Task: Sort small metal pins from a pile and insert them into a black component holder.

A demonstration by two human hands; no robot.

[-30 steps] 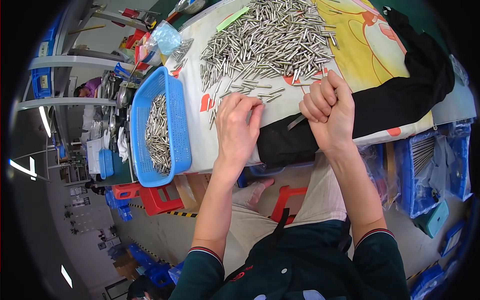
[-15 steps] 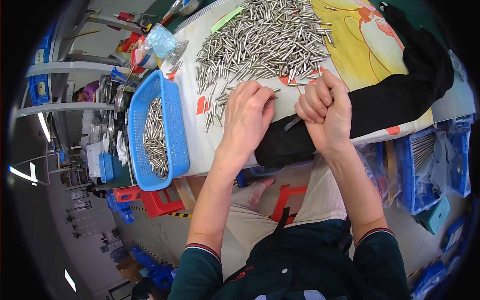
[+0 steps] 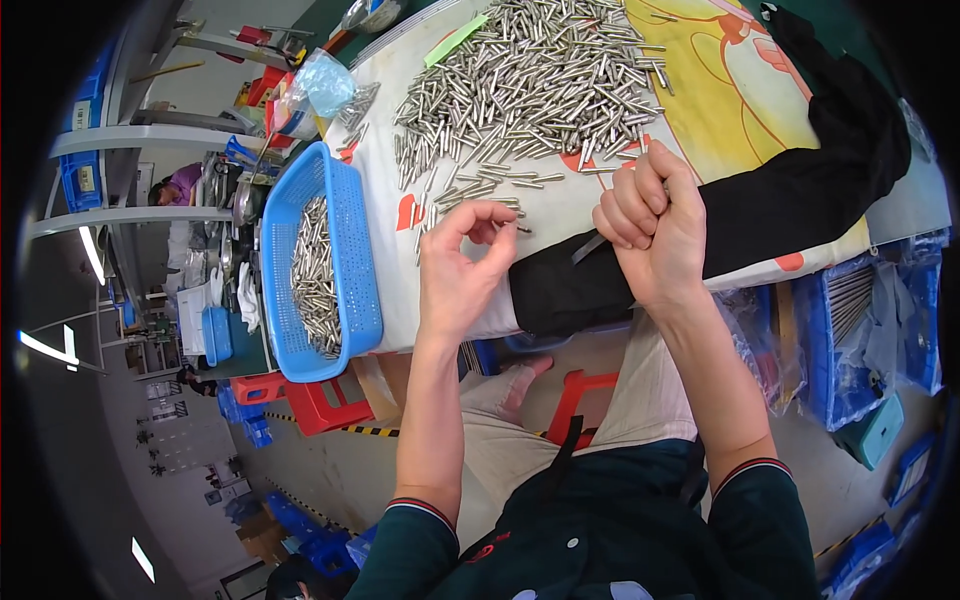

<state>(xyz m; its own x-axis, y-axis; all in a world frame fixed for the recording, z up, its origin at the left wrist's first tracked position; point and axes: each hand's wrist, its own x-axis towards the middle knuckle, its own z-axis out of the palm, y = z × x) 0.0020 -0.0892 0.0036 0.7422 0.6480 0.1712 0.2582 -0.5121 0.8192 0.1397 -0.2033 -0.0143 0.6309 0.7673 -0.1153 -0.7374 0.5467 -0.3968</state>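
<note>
A right hand [image 3: 655, 225] is clasping a strip [image 3: 588, 248]; a left hand [image 3: 458, 265] is apparently pinching a pin [image 3: 524, 230].
Nearest, a black cloth [image 3: 560, 300] is lying along the near edge of the worktop [image 3: 402, 310]. Over it, the right hand is making a fist around the flat metal strip, whose bare end is jutting across the cloth; a lower or twisted fist could be making that end snag. To its left, the left hand is showing only the pin's tip; with so narrow a hold on smooth metal, the pin could be slipping. Farther left, a blue basket [image 3: 360, 260] of pins [image 3: 316, 285] is standing close to the worktop's edge, where a knock could be tipping it. Farther off, stray pins [image 3: 537, 178] are lying before a loose pile [image 3: 540, 90], and a careless sweep could be rolling them away.
</note>
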